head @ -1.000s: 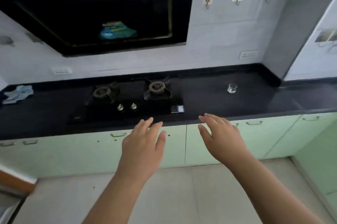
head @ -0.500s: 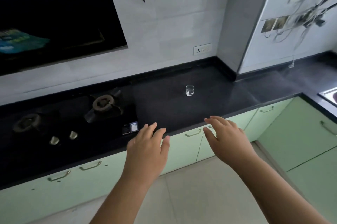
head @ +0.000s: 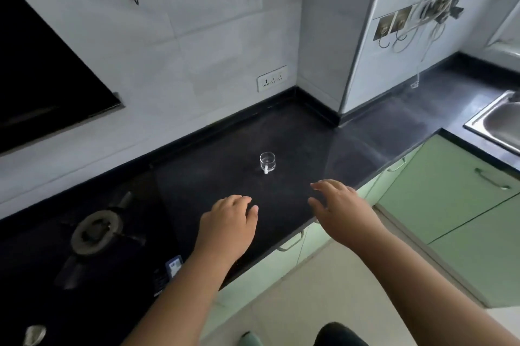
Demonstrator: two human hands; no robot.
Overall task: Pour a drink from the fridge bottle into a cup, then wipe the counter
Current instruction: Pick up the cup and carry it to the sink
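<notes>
While the glass cup (head: 267, 162) is standing on the black surface (head: 351, 132), the left hand (head: 228, 226) and right hand (head: 342, 209) are hovering near it, each grip relaxed and holding nothing.

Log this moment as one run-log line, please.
phase: approach | cup: empty, upright on counter | left hand: open, holds nothing | right hand: open, holds nothing | bottle: not in view
</notes>
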